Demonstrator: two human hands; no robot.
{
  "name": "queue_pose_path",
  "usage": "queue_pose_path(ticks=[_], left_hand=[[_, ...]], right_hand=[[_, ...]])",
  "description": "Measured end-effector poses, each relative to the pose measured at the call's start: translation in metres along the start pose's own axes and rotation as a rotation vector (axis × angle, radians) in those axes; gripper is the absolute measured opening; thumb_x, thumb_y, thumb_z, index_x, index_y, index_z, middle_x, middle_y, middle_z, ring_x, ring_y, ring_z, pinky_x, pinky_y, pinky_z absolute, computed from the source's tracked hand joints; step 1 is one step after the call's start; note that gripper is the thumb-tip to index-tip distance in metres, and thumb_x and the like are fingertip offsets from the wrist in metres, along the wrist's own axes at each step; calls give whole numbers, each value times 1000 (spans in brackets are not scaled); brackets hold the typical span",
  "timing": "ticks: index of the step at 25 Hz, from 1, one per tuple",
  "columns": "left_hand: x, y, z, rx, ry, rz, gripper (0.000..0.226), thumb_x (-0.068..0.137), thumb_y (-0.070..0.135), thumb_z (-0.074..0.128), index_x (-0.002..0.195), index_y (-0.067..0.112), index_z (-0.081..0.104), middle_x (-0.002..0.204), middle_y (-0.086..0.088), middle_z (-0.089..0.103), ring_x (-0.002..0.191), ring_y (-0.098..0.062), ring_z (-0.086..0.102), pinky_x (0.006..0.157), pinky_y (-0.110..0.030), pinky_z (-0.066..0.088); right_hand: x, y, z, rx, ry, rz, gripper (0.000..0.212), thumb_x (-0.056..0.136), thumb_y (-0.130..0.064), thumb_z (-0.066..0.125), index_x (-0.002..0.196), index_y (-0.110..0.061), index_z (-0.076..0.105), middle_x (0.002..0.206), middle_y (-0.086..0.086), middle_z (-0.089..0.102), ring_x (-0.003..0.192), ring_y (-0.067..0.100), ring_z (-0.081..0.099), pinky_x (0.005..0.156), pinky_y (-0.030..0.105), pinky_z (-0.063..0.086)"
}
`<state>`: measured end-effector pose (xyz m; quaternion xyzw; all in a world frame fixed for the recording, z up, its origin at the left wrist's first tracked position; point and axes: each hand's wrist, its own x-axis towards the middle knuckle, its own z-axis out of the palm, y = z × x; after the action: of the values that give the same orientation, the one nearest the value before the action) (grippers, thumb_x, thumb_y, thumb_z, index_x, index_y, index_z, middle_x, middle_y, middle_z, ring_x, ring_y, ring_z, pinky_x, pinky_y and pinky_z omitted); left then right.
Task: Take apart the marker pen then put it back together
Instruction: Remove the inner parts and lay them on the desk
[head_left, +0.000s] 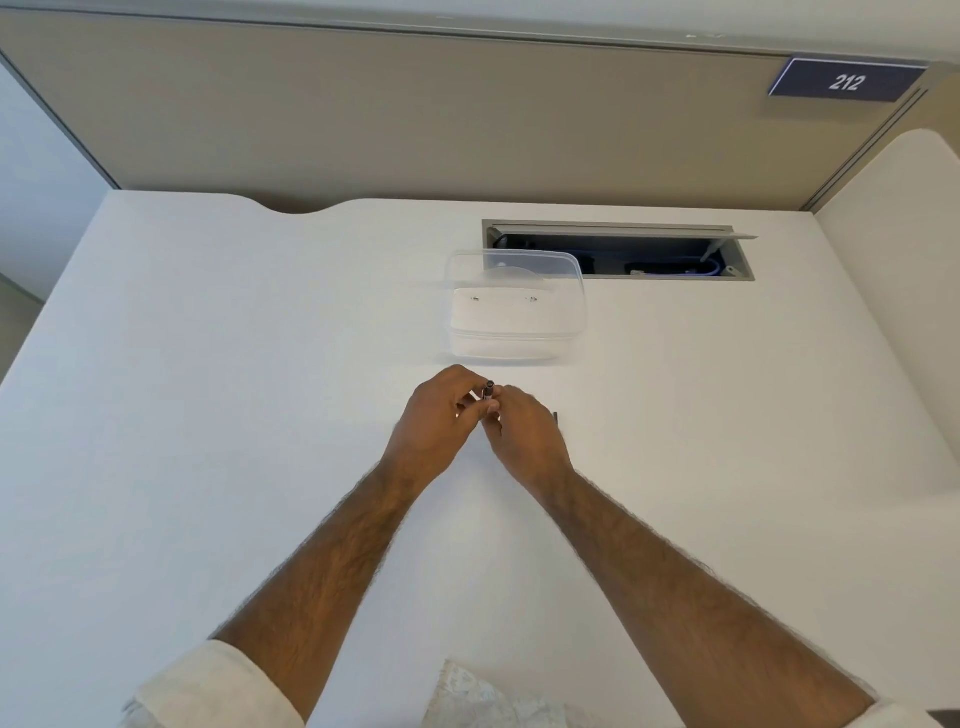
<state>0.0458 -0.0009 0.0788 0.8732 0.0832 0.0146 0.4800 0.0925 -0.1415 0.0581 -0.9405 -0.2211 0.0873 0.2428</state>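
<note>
White counter (208, 415) carries little; at centre frame your left hand (434, 421) and right hand (524, 431) meet, each grip pinching the marker pen (489, 389), its dark end poking upward, likely so you can twist or pull it.

Both bare forearms reach forward and converge; the left hand (434, 423) and right hand (524, 431) meet, fingers curled and pinched together, fingertips touching at the front, sleeves rolled back near the elbows
</note>
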Motion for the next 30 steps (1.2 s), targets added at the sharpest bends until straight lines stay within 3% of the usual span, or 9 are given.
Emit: queue_pose_path(ticks=[4,7,10,13,17,20,25,27,30], left_hand=[[1,-1,3,54,-58,-93,4,96,26,66,96,22,68,94,12,68,91,-10,67,83,-45,58],[-1,2,2,135,-60,-67,6,98,28,61,93,25,63,94,13,66,90,-10,65,79,-42,58],[-2,3,1,220,-117,-61,11,99,28,59,90,22,61,93,11,65,87,-13,63,78,-43,57],[-2,5,2,295,-127,-49,13,101,30,56,94,21,62,94,9,64,88,-15,63,77,-40,56],[-3,-1,4,209,-112,-79,7,99,32,59,95,27,63,95,15,66,90,-9,65,80,-43,59],[2,3,2,73,-55,-105,11,99,30,62,103,23,70,100,12,73,94,-8,70,86,-40,59],[10,12,-2,-21,-3,-106,11,98,25,64,104,19,72,101,9,76,96,-7,71,91,-34,58],[11,16,-4,-40,13,-105,9,98,24,65,102,20,72,99,12,76,95,-3,70,89,-28,56],[11,21,-8,-71,26,-102,9,97,21,66,104,19,72,100,9,76,94,-5,70,86,-21,52]], right_hand=[[-2,1,3,83,-94,39,28,104,-27,46,98,-9,67,90,6,71,82,24,66,70,38,51],[-3,-1,1,89,-86,42,27,103,-25,47,83,-11,57,79,3,64,70,20,57,63,33,42],[-7,3,1,93,-134,47,29,103,-24,46,81,-10,57,77,2,65,68,20,58,61,32,45],[-8,0,-1,56,-141,47,29,104,-24,44,77,-15,48,71,-2,54,65,19,50,57,29,31],[-4,6,3,120,-192,62,24,102,-25,49,81,-15,57,79,-1,59,72,18,54,57,25,33],[2,9,-2,155,-149,82,19,98,-20,54,92,-10,69,90,1,65,82,16,58,67,24,37],[8,10,-9,187,-130,120,23,93,-10,51,76,-19,65,71,-15,56,71,10,52,62,22,36],[8,12,-6,177,-130,149,23,92,-8,50,81,-18,69,82,-8,65,76,12,55,66,24,39],[7,14,-2,167,-140,189,16,89,-10,57,89,-11,72,91,1,70,78,14,54,58,19,33]])
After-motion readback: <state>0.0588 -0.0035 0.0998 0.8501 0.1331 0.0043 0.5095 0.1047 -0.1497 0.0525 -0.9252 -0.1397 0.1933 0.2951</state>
